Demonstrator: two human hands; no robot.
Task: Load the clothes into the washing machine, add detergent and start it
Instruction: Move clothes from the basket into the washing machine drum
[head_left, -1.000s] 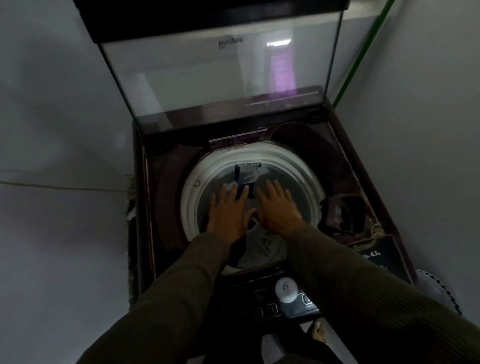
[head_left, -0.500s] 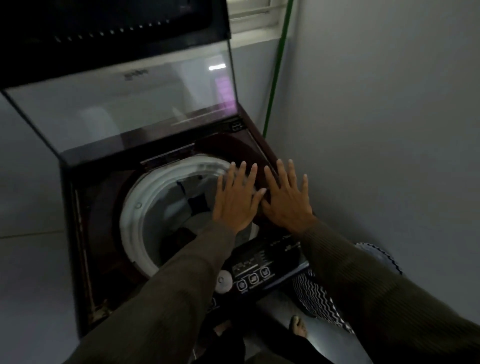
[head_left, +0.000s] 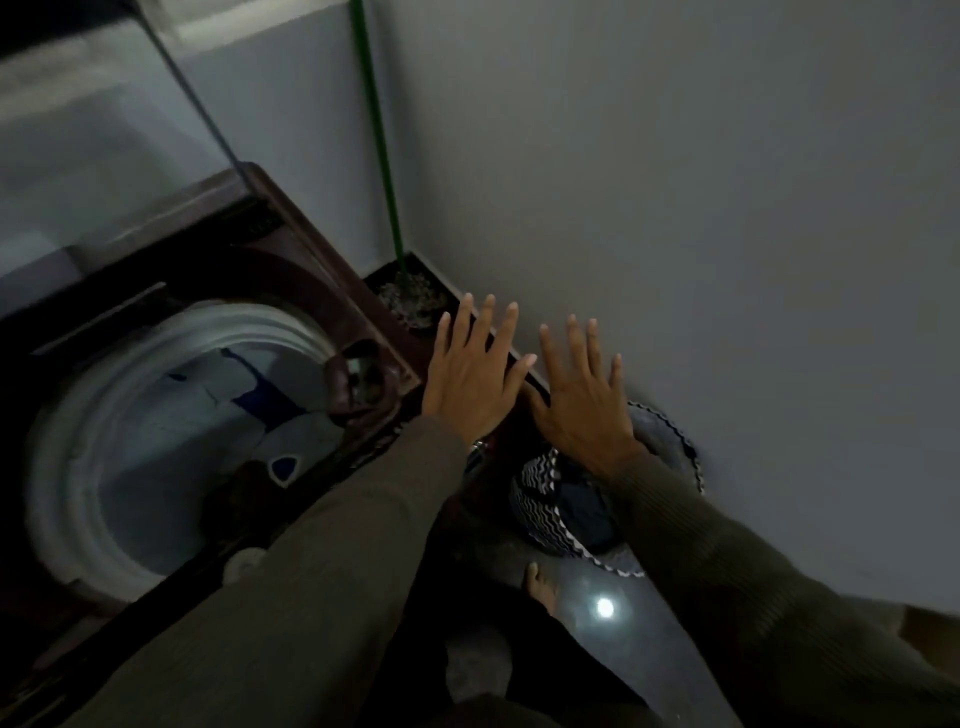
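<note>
The left hand (head_left: 467, 384) and right hand (head_left: 582, 410) hover empty, fingers spread, over the zigzag basket (head_left: 535, 499) on the floor by the washing machine's (head_left: 332, 291) right edge, whose dark clothes (head_left: 582, 512) look soft, light and limp, probably best bunched in a handful from the top.

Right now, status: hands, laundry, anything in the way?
Left hand and right hand open, empty. Some clothes in drum, lid up; more in zigzag basket below right hand. Nothing blocking basket.
</note>
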